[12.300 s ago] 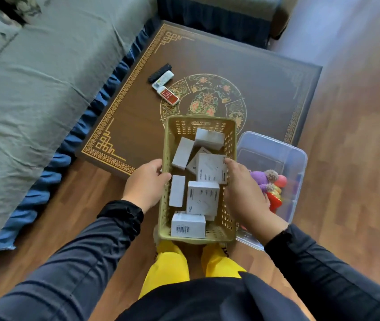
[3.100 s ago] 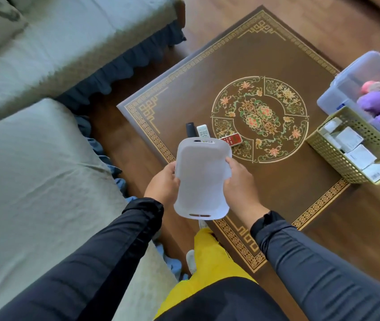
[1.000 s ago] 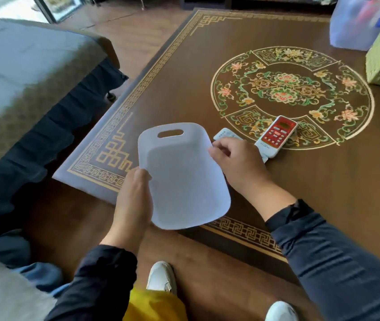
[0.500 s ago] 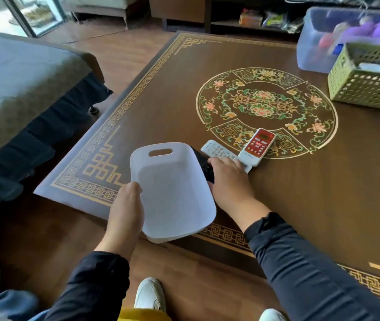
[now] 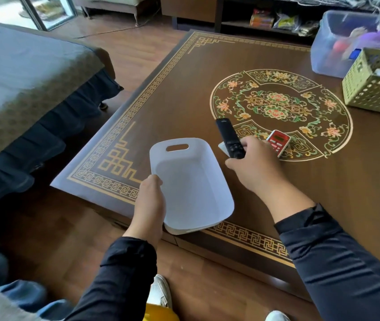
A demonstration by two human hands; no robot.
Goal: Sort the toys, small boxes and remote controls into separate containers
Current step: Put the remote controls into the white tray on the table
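My left hand [image 5: 150,205] grips the near left rim of an empty white plastic tub [image 5: 191,184] that sits at the table's front edge. My right hand [image 5: 256,169] holds a black remote control [image 5: 228,137] lifted above the table, just right of the tub. A white remote [image 5: 222,147] lies partly hidden under my right hand. Beside it on the table lies a red and white remote [image 5: 278,142]. A green perforated basket [image 5: 374,89] with small white boxes stands at the far right. Behind it is a clear bin [image 5: 330,54] with plush toys.
The low brown table [image 5: 184,89] has a gold border and a floral medallion. A sofa with a grey cover [image 5: 22,77] lies to the left across a strip of wooden floor. A dark shelf unit [image 5: 242,19] stands beyond the table.
My right hand has picked the black remote up off the table and raised it. My left hand keeps its hold on the white tub, which has settled near the table edge.
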